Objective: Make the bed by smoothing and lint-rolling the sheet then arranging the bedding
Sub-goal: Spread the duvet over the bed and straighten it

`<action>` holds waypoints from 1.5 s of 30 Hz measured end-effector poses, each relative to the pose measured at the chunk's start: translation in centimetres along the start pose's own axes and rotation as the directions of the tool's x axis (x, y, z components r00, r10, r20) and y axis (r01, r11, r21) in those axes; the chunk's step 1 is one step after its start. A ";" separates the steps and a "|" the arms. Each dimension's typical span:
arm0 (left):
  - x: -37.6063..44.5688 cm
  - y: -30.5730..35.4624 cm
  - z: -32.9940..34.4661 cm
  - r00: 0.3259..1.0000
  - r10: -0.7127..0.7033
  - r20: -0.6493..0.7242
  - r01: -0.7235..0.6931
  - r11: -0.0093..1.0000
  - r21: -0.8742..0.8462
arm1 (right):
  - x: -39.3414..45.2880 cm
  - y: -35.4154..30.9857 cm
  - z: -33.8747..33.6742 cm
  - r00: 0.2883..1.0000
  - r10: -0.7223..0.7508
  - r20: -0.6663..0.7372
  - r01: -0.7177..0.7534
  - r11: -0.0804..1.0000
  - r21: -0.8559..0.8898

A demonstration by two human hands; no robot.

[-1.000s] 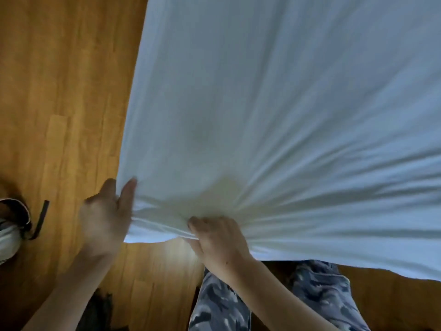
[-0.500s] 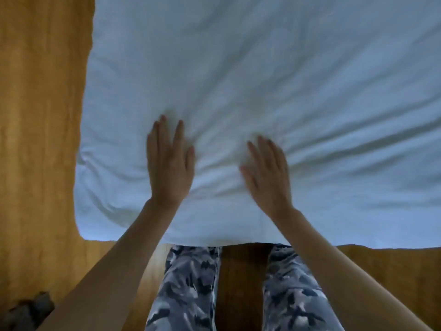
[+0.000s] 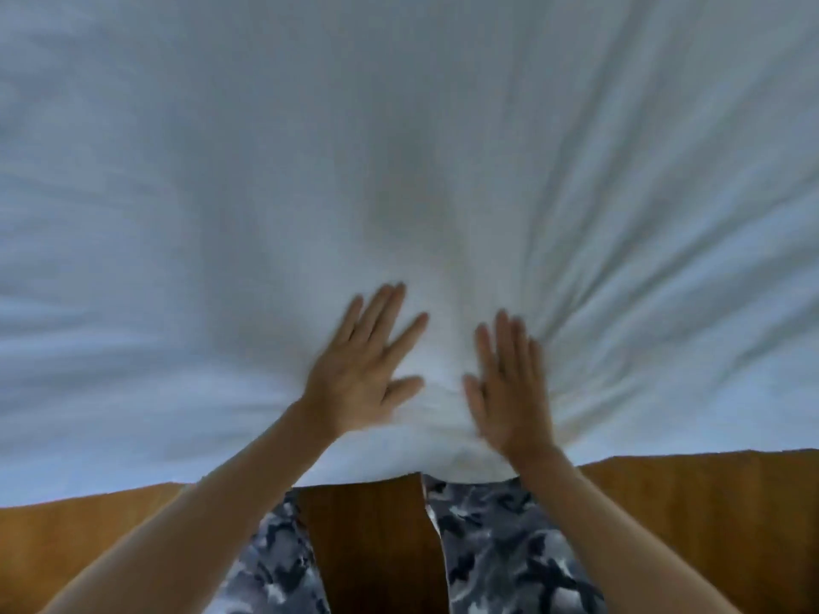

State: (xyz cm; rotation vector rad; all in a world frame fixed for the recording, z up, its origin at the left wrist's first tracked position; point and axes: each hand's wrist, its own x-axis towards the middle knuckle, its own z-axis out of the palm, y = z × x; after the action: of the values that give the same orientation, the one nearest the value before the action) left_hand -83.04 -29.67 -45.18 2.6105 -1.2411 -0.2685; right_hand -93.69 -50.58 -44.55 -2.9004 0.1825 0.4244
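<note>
A white sheet (image 3: pixel 399 148) covers the bed and fills most of the head view. Creases fan outward from the near edge, strongest on the right. My left hand (image 3: pixel 359 370) lies flat on the sheet near the bed's front edge, fingers straight and spread. Palm down beside it, a short gap to the right, my right hand (image 3: pixel 509 383) presses the sheet with straight fingers. Neither hand holds anything. Both hands are slightly blurred.
The wooden floor (image 3: pixel 709 502) runs along the bed's near edge. My legs in grey camouflage trousers (image 3: pixel 496 547) stand right against that edge, below the hands.
A second ago both hands gripped the sheet at its corner edge. They let go and now press flat on top. The view has shifted right, away from the bed's left side.
</note>
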 end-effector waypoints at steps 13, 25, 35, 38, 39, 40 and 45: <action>10.2 12.5 -1.4 0.968 -0.108 -0.227 0.038 0.956 -0.292 | 4.1 12.7 -9.4 0.995 -0.014 -0.097 0.018 0.999 0.038; 31.2 9.0 -0.2 0.893 -0.425 -0.147 0.433 0.901 0.027 | 16.5 28.1 -11.4 0.969 0.166 -0.185 -0.175 0.984 -0.037; 44.0 43.5 9.2 0.994 -0.102 0.032 0.102 0.995 -0.015 | -2.9 66.6 -14.7 0.867 0.472 -0.158 -0.488 0.869 -0.080; 47.9 53.7 11.7 0.995 0.026 0.101 -0.022 0.999 -0.043 | -9.2 76.4 -16.7 0.847 0.518 -0.119 -0.530 0.839 -0.123; 48.9 56.3 12.4 0.992 0.070 0.104 -0.066 0.997 -0.042 | -11.1 78.8 -17.3 0.857 0.504 -0.107 -0.515 0.843 -0.157; 49.9 58.4 13.0 0.987 0.121 0.103 -0.118 0.992 -0.038 | -12.5 80.7 -17.8 0.876 0.470 -0.105 -0.482 0.853 -0.202; 52.1 65.6 14.2 0.915 0.367 0.169 -0.363 0.930 -0.051 | -15.3 84.1 -19.7 0.913 0.317 -0.258 -0.375 0.900 -0.222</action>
State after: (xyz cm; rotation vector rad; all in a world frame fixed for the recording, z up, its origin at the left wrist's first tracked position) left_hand -102.61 -112.34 -43.00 2.3156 -1.7444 -0.4431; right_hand -115.59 -135.22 -36.95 -3.1818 0.7452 0.1941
